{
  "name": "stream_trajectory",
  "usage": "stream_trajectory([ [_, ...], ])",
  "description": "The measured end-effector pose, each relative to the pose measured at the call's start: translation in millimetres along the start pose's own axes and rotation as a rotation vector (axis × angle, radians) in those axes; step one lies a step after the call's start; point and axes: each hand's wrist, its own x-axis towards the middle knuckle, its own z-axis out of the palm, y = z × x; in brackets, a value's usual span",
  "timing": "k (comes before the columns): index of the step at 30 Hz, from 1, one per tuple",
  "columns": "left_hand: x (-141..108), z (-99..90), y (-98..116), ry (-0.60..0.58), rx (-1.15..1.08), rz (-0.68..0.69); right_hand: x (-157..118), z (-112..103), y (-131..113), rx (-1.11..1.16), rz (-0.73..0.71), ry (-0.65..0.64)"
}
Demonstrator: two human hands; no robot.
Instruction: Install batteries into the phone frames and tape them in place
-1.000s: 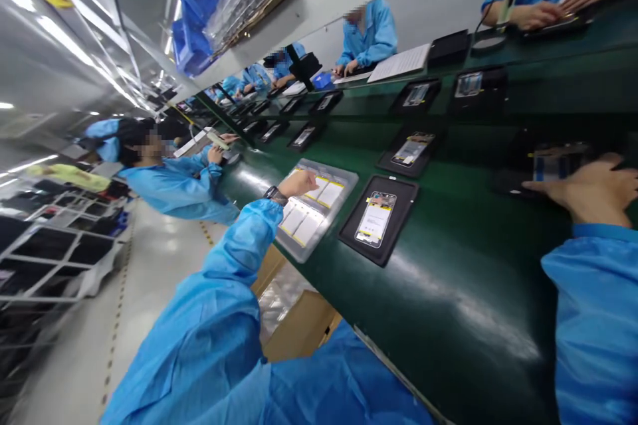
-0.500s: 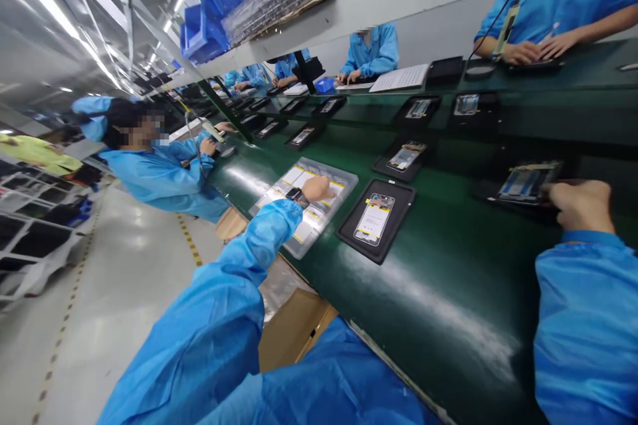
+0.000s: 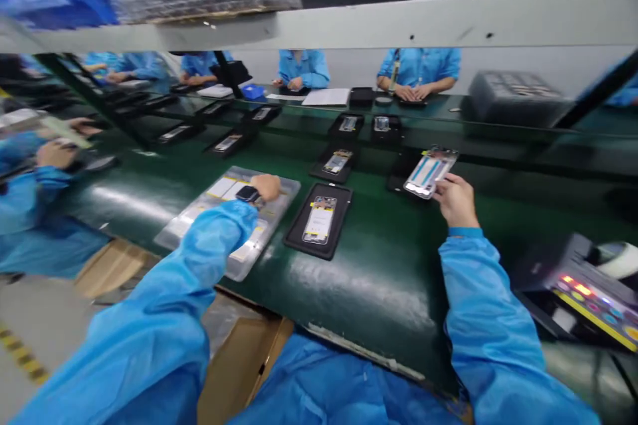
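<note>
Left of the black tray (image 3: pixel 314 250), our left hand (image 3: pixel 266 187) is over a clear tray (image 3: pixel 276 211); we cannot tell its grip. Right of the black tray, our right hand (image 3: pixel 457 200) pinches a phone frame (image 3: pixel 429 172), likely a lift needing a level wrist next. Green bench (image 3: pixel 359 292) surrounds the black tray, co-workers' sleeves (image 3: pixel 451 65) beyond.

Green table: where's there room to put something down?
Big free patch: between the near black tray, the right sleeve and the front edge of the table. Another lies between the clear tray and the co-worker's sleeve at left. It's crowded farther back, with rows of black trays.
</note>
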Motion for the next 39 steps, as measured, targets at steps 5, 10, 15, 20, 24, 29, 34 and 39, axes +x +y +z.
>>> stream_trajectory([
  [5,1.3,-4.1,3.5,0.047,-0.037,-0.081,-57.2,-19.3,33.4,0.173,0.137,-0.275],
  [10,-38.9,61.6,83.8,-0.258,-0.963,0.213,-108.7,-35.2,65.3,0.163,0.285,-0.384],
  [15,-78.1,125.7,160.6,-0.562,-1.217,0.308,-136.9,-44.8,77.1,0.169,0.312,-0.419],
  [20,-92.3,142.6,174.5,-0.546,-1.143,0.232,-147.9,-46.9,78.3,0.199,0.331,-0.414],
  [24,-105.4,139.5,173.0,-0.358,-1.040,0.302,-153.2,-46.2,78.3,0.201,0.347,-0.400],
  [29,-116.5,134.9,173.2,-0.093,-0.811,0.448,-157.1,-43.6,79.6,0.217,0.331,-0.370],
  [34,-110.6,138.0,170.0,-0.164,-0.897,0.372,-158.4,-42.8,78.3,0.232,0.312,-0.343],
  [39,-100.6,141.9,164.3,-0.468,-1.067,0.241,-159.4,-43.6,75.4,0.264,0.336,-0.358],
])
